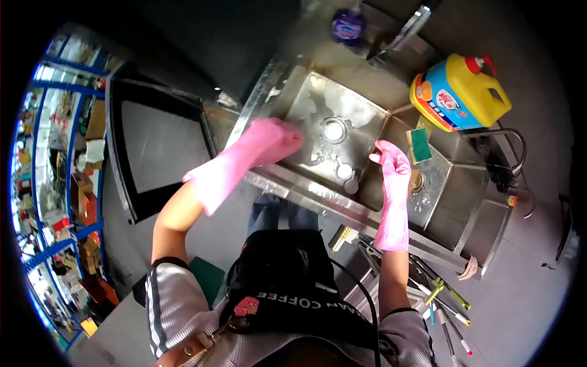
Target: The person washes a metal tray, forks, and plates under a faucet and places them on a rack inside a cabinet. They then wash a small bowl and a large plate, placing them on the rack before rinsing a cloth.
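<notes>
Both of my hands wear pink rubber gloves. My left hand [276,140] is curled into a fist over the left part of the steel sink basin [293,113]; whatever it may hold is hidden. Above the divider between the two basins is my right hand [394,162], its fingers bent with a gap between the tips and nothing visible in them. Just right of it, a green and yellow sponge [420,145] rests by the second basin [437,202]. Two small round metal pieces [344,171] lie in the left basin, near the drain [334,130].
A large yellow detergent jug [461,95] with a red pump stands behind the right basin. At the back are a purple bottle [348,27] and a faucet [409,27]. Mop handles [440,300] lean below right. An open black-framed door [165,140] and blue shelves [61,153] are left.
</notes>
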{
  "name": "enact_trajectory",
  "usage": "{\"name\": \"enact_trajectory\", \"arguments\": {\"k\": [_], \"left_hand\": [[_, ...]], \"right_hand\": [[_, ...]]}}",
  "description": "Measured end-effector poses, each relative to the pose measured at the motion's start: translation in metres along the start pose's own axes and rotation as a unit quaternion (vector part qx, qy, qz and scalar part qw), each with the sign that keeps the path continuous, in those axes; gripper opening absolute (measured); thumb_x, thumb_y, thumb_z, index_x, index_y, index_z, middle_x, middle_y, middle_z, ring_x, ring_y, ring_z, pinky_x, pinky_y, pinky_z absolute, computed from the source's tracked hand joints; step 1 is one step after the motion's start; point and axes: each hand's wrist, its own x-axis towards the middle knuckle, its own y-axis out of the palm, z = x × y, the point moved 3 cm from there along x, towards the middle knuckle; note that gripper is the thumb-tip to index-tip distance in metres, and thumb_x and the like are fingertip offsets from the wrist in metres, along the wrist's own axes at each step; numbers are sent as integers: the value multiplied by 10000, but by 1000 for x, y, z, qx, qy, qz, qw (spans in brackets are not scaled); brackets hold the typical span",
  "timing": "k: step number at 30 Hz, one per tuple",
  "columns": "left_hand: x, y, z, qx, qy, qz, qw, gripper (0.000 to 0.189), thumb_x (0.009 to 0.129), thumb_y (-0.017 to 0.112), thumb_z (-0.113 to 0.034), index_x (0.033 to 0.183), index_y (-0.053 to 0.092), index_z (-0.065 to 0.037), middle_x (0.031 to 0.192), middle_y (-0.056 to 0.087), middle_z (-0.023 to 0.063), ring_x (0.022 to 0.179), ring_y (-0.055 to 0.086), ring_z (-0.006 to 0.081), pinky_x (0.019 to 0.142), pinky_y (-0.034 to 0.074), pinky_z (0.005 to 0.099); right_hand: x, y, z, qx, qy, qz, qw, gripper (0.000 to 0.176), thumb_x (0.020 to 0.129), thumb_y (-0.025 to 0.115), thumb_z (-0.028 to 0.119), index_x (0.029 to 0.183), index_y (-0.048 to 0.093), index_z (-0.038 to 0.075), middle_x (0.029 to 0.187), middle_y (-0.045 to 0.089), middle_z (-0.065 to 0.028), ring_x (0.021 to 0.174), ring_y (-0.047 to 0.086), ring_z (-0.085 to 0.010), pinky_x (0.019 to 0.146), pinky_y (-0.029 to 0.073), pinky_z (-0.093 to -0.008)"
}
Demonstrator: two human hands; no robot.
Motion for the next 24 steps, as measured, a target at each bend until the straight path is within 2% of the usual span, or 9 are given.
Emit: {"name": "enact_trajectory", "arguments": {"k": [4, 8, 11, 14, 16, 20, 21, 22, 24], "left_hand": [[101, 113, 19, 225, -70, 254, 938, 509, 786, 712, -204, 1277, 613, -110, 1108, 695, 146, 1065, 659, 305, 793, 573, 458], [96, 181, 54, 283, -81, 374, 880, 521, 783, 714, -202, 1284, 607, -108, 1116, 692, 148, 1067, 658, 305, 793, 573, 460], [100, 208, 75, 302, -81, 416, 854, 530, 780, 716, -200, 1289, 602, -107, 1123, 689, 150, 1068, 658, 305, 793, 573, 461], [115, 225, 86, 324, -77, 439, 834, 538, 778, 718, -199, 1294, 598, -106, 1129, 686, 152, 1070, 657, 305, 793, 573, 462], [123, 233, 91, 331, -77, 450, 826, 544, 776, 719, -198, 1298, 594, -105, 1133, 684, 153, 1071, 657, 305, 793, 573, 463], [142, 244, 93, 339, -75, 460, 817, 556, 773, 722, -196, 1305, 588, -103, 1141, 681, 156, 1073, 656, 305, 792, 573, 464], [148, 250, 95, 340, -74, 460, 817, 559, 772, 722, -195, 1307, 587, -103, 1144, 680, 157, 1073, 656, 305, 792, 573, 465], [153, 253, 93, 342, -72, 461, 815, 562, 771, 723, -195, 1308, 585, -102, 1146, 679, 157, 1074, 656, 305, 792, 573, 465], [159, 258, 95, 345, -72, 466, 812, 568, 770, 724, -194, 1312, 582, -102, 1150, 677, 158, 1075, 656, 305, 792, 573, 466]], "right_hand": [[6, -34, 34, 15, -2, -56, 998, 238, 1003, 544, 76, 1215, 634, 17, 996, 735, -99, 688, 637, -79, 680, 538, -225], [-3, -109, 96, -5, -104, -278, 955, 223, 1005, 568, 103, 1205, 646, 44, 843, 726, -75, 585, 563, -51, 552, 455, -189], [41, -226, 100, 25, -208, -387, 898, 306, 1011, 514, 75, 1276, 541, -74, 928, 725, -145, 577, 512, -36, 529, 407, -160], [95, -334, 67, 97, -212, -432, 871, 331, 993, 512, 45, 1289, 519, -105, 1051, 719, -199, 650, 607, -81, 631, 513, -184], [123, -345, 57, 107, -147, -351, 919, 210, 979, 574, 63, 1122, 601, -90, 974, 714, -176, 724, 660, -163, 745, 572, -256], [161, -309, 34, 108, 2, -380, 919, 193, 1001, 563, 94, 1103, 599, -65, 943, 700, -167, 828, 717, -246, 764, 599, -312], [174, -311, 33, 84, -40, -390, 916, 162, 996, 540, 83, 1064, 608, -48, 1005, 701, -146, 716, 702, -216, 725, 570, -295], [196, -329, 25, 78, -136, -372, 915, 161, 993, 557, 88, 1036, 625, -51, 994, 698, -145, 760, 692, -201, 723, 573, -298], [222, -348, 41, 41, -165, -461, 871, 122, 970, 602, 55, 994, 651, -54, 1001, 696, -152, 814, 680, -198, 747, 585, -306]]}}
